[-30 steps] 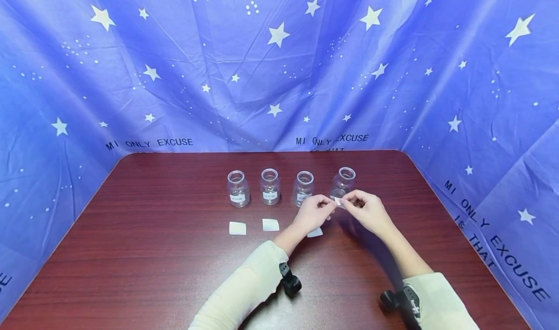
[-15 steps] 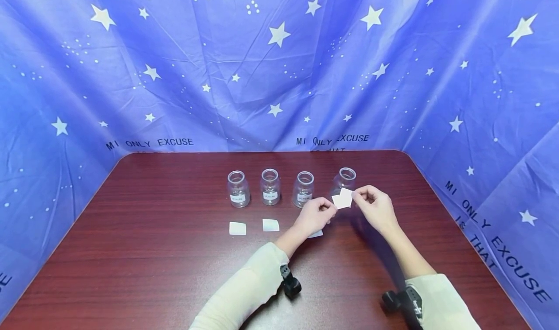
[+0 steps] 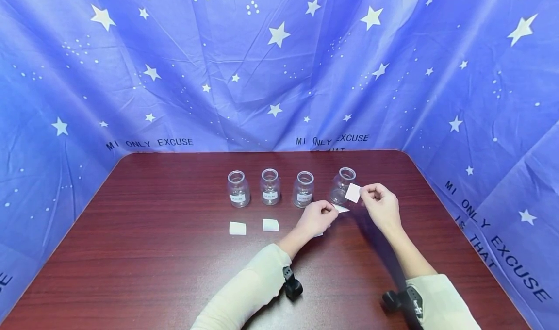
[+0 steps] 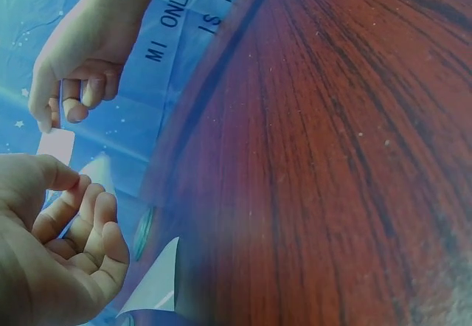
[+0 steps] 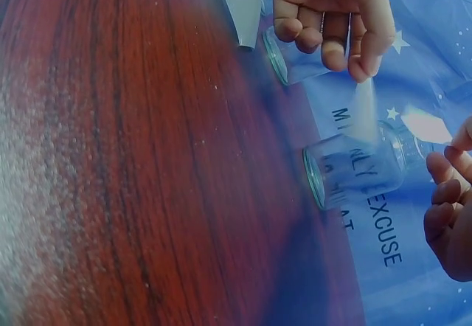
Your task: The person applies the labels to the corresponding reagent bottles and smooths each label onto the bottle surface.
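My right hand [image 3: 381, 208] pinches a small white square label [image 3: 353, 192] by its edge, beside the rightmost glass jar [image 3: 338, 194]. My left hand [image 3: 315, 220] pinches another small white paper piece [image 3: 341, 208], tilted nearly edge-on in the head view, low in front of that same jar. In the right wrist view this paper [image 5: 363, 112] hangs down from the left thumb and fingertip, overlapping the jar. The two pieces are apart. The rightmost jar stands upright and open-topped, with no label showing on its visible side.
Three more open glass jars, the left [image 3: 238, 194], the middle [image 3: 270, 189] and the right one [image 3: 303, 189], stand in a row with white printed labels. Two white paper squares [image 3: 238, 228] lie before them; a curled one [image 4: 156, 282] lies partly hidden under my left hand.
The two white pieces, together between my fingers a second ago, are now apart. My right hand has moved right and slightly up with the label; the left hand's paper has tilted down.
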`<action>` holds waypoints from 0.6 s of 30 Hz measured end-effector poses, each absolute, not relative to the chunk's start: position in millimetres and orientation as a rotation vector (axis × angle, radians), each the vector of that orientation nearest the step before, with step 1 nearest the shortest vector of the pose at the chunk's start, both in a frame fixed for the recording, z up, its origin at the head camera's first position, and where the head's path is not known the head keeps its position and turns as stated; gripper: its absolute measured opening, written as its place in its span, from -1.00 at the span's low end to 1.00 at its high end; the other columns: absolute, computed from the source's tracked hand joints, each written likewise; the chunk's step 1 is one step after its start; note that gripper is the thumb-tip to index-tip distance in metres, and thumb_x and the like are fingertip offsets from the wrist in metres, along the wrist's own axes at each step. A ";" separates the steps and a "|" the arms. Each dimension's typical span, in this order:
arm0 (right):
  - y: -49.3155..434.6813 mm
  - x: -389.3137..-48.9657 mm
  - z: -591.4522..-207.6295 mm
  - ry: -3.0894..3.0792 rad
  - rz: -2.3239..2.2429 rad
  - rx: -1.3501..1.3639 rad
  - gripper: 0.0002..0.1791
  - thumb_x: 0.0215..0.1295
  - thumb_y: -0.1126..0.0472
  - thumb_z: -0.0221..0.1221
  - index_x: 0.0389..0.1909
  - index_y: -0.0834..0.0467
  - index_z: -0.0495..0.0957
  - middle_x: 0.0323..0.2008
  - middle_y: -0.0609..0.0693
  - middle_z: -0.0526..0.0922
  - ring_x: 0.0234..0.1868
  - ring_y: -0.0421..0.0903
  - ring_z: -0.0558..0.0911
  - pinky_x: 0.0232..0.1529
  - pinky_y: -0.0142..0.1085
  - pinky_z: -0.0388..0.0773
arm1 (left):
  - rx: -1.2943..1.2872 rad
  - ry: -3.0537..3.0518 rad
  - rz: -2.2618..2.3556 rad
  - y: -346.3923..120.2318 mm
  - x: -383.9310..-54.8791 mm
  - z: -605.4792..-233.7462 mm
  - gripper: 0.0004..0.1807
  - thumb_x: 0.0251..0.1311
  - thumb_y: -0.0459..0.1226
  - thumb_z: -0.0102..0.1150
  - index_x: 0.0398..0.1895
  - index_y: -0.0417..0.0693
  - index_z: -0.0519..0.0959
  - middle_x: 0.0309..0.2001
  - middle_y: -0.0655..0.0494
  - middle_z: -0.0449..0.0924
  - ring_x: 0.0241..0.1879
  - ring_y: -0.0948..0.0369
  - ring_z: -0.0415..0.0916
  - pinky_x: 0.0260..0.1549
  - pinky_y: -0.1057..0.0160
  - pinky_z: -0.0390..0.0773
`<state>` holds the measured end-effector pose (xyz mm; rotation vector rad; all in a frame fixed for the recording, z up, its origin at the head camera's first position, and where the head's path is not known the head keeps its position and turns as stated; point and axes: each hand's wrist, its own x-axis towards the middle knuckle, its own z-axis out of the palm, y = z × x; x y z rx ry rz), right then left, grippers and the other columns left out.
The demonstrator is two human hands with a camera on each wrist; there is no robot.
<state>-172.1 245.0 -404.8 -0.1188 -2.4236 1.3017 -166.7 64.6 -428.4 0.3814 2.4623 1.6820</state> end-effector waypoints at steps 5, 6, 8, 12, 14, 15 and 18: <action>245.7 -171.1 -405.1 -2.408 1.307 -0.159 -0.82 0.21 0.13 0.13 -0.41 0.17 0.56 -0.78 -0.30 0.52 -0.71 -0.32 0.47 -0.63 -0.45 0.26 | 0.381 2.499 1.597 68.7 -166.2 -429.1 -0.86 0.12 -0.25 0.07 -0.40 -0.10 0.60 -0.67 0.11 0.53 -0.74 0.41 0.36 -0.66 0.48 0.36; 245.7 -170.9 -405.2 -2.403 1.311 -0.161 -0.82 0.21 0.13 0.13 -0.42 0.17 0.56 -0.77 -0.26 0.54 -0.70 -0.32 0.47 -0.63 -0.45 0.27 | 0.394 2.524 1.563 69.4 -166.2 -429.3 -0.86 0.12 -0.24 0.07 -0.39 -0.09 0.60 -0.67 0.14 0.52 -0.73 0.42 0.36 -0.62 0.49 0.37; 245.8 -170.6 -405.5 -2.403 1.311 -0.162 -0.82 0.21 0.12 0.13 -0.42 0.17 0.56 -0.77 -0.26 0.53 -0.71 -0.32 0.46 -0.63 -0.45 0.26 | 0.420 2.576 1.485 70.2 -166.4 -429.4 -0.85 0.11 -0.23 0.08 -0.40 -0.07 0.62 -0.64 0.19 0.54 -0.67 0.44 0.36 -0.54 0.50 0.37; 246.3 -170.4 -405.9 -2.402 1.308 -0.158 -0.83 0.20 0.13 0.14 -0.42 0.17 0.56 -0.75 -0.15 0.57 -0.71 -0.34 0.45 -0.64 -0.45 0.26 | 0.475 2.678 1.312 71.5 -166.7 -431.2 -0.84 0.09 -0.21 0.08 -0.46 -0.02 0.64 -0.58 0.27 0.55 -0.55 0.44 0.33 -0.44 0.51 0.36; 246.5 -170.3 -406.0 -2.402 1.305 -0.157 -0.83 0.20 0.13 0.13 -0.43 0.16 0.56 -0.74 -0.09 0.58 -0.72 -0.35 0.43 -0.65 -0.44 0.25 | 0.490 2.706 1.239 72.0 -166.6 -431.3 -0.84 0.08 -0.21 0.09 -0.50 -0.02 0.64 -0.58 0.28 0.53 -0.54 0.42 0.32 -0.45 0.51 0.35; 246.6 -170.4 -406.0 -2.401 1.304 -0.155 -0.83 0.20 0.14 0.13 -0.43 0.16 0.56 -0.72 -0.03 0.59 -0.72 -0.35 0.43 -0.65 -0.44 0.25 | 0.496 2.722 1.205 72.4 -166.5 -431.6 -0.85 0.07 -0.22 0.09 -0.52 -0.01 0.64 -0.59 0.28 0.52 -0.55 0.41 0.32 -0.46 0.51 0.34; 246.8 -170.4 -406.4 -2.399 1.296 -0.149 -0.84 0.20 0.14 0.13 -0.43 0.16 0.56 -0.70 0.04 0.61 -0.73 -0.35 0.42 -0.65 -0.43 0.25 | 0.506 2.757 1.105 73.4 -165.6 -431.9 -0.86 0.06 -0.22 0.12 -0.57 0.00 0.62 -0.61 0.30 0.47 -0.56 0.39 0.30 -0.50 0.50 0.31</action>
